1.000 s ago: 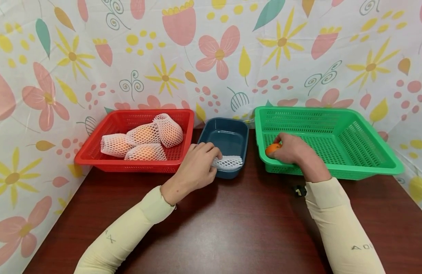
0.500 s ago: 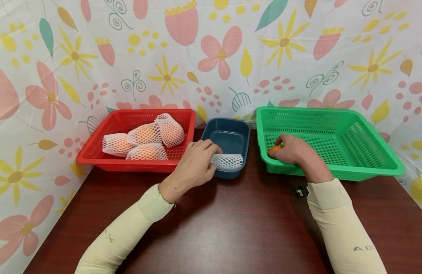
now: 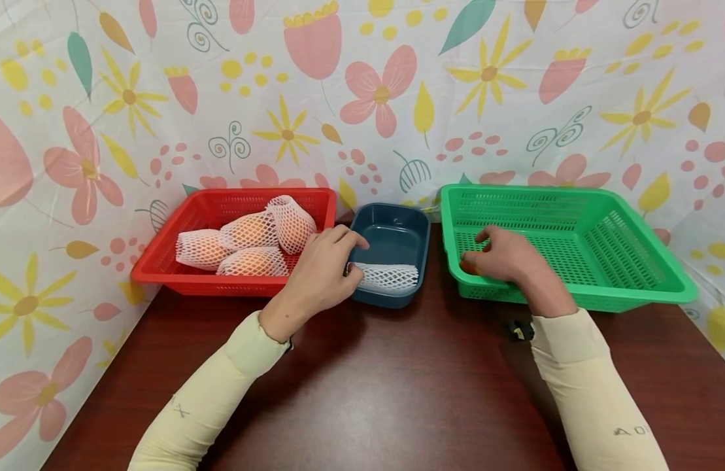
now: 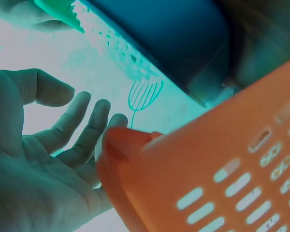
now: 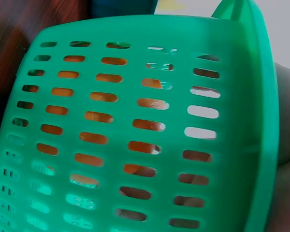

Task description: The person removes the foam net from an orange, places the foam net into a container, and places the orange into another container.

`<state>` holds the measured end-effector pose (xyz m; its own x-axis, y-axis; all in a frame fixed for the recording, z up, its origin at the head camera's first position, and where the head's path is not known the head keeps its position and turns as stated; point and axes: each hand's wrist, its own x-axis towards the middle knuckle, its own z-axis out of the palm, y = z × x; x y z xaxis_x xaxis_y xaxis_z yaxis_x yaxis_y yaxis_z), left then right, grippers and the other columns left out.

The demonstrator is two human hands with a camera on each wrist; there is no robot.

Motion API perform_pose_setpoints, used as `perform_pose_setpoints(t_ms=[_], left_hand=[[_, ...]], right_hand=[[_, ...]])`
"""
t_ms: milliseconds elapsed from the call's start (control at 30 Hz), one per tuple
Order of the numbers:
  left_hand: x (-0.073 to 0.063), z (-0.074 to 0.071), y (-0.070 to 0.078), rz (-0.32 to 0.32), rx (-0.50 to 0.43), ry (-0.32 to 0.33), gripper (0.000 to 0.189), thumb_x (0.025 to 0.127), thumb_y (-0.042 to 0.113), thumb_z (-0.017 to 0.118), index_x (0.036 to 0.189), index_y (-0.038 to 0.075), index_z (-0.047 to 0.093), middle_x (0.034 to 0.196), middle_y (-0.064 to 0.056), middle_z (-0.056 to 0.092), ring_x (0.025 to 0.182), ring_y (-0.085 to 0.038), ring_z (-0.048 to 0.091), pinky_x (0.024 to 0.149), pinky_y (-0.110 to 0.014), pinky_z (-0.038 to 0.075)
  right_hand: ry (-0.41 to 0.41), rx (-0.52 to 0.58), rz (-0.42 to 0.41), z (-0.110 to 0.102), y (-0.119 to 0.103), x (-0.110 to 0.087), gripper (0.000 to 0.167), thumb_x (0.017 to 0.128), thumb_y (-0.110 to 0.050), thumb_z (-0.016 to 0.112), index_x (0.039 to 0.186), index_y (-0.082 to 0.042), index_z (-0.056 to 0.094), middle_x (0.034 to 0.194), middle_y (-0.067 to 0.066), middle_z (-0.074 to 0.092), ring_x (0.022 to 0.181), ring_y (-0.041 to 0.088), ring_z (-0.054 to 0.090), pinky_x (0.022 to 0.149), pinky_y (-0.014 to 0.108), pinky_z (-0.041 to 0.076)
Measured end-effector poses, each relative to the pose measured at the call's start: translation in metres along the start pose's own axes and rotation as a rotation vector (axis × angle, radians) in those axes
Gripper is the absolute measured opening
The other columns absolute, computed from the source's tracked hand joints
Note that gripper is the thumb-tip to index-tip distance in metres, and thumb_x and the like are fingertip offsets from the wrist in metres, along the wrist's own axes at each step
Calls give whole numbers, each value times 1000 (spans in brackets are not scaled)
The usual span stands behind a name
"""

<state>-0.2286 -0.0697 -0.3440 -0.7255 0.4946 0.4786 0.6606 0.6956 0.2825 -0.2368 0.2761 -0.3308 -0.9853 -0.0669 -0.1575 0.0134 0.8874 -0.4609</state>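
Note:
My left hand (image 3: pixel 318 271) is over the gap between the red basket (image 3: pixel 209 288) and the dark blue tray (image 3: pixel 391 242). Its thumb and fingers are spread apart around nothing, as the left wrist view of the hand (image 4: pixel 48 159) also shows. Across the near end of the tray lies a white foam net sleeve (image 3: pixel 391 277). Inside the green basket (image 3: pixel 603 294), at its near left corner, sits an orange (image 3: pixel 469 267), mostly covered by my right hand (image 3: pixel 506 256). That hand's fingers look loosened above the fruit. Through the basket's slots the right wrist view shows the orange (image 5: pixel 104 97).
Several fruits in foam nets (image 3: pixel 250 232) lie in the red basket. A small black object (image 3: pixel 520 330) is beside the right wrist. The dark brown table (image 3: pixel 397 392) extends in front, and a flower-patterned cloth (image 3: pixel 374 150) hangs behind.
My left hand has let go of the foam net sleeve and drawn back left, leaving it in the tray. The right hand's fingers have loosened and risen a little from the orange.

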Motion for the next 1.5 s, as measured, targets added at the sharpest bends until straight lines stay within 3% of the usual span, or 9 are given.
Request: perform_pose_setpoints(t_ms=[233, 500, 733, 967, 1267, 1500], left_hand=[[1, -8, -5, -24, -25, 17, 30, 90, 17, 74, 119, 10, 71, 117, -6, 68, 107, -22, 61, 100, -46, 51], [2, -14, -10, -63, -38, 28, 31, 91, 19, 75, 120, 10, 71, 115, -6, 66, 94, -19, 58, 84, -38, 54], [2, -20, -14, -93, -41, 27, 33, 92, 20, 75, 122, 9, 71, 123, -8, 67, 102, -21, 61, 91, -39, 55], [3, -25, -18, -126, -10, 32, 33, 91, 19, 77, 122, 10, 70, 121, -7, 67, 104, -22, 61, 91, -39, 57], [4, -31, -22, -119, -1, 70, 28, 92, 17, 75, 119, 9, 71, 118, -7, 67, 103, -22, 61, 89, -39, 56], [5, -34, -27, -138, 9, 62, 28, 92, 17, 76, 118, 9, 72, 117, -7, 68, 98, -21, 60, 86, -37, 56]], right_hand=[[52, -5, -10, -1, -5, -3, 66, 103, -41, 62, 146, 7, 48, 138, 33, 59, 123, 50, 57, 98, 64, 49], [129, 13, -48, -2, -12, -8, 62, 103, -37, 63, 145, 6, 48, 138, 33, 59, 124, 51, 56, 98, 65, 49], [186, 34, -105, -2, -18, -14, 59, 103, -35, 64, 144, 6, 49, 138, 32, 58, 127, 49, 55, 99, 66, 48], [237, 35, -166, 2, -28, -21, 53, 102, -29, 66, 140, 4, 53, 138, 30, 57, 126, 48, 56, 98, 66, 48], [338, 19, -247, 11, -46, -31, 46, 99, -23, 69, 137, 1, 57, 133, 25, 57, 124, 44, 58, 97, 63, 49], [353, 28, -290, 14, -56, -40, 47, 98, -22, 69, 138, 2, 57, 133, 23, 57, 122, 42, 58, 97, 62, 50]])
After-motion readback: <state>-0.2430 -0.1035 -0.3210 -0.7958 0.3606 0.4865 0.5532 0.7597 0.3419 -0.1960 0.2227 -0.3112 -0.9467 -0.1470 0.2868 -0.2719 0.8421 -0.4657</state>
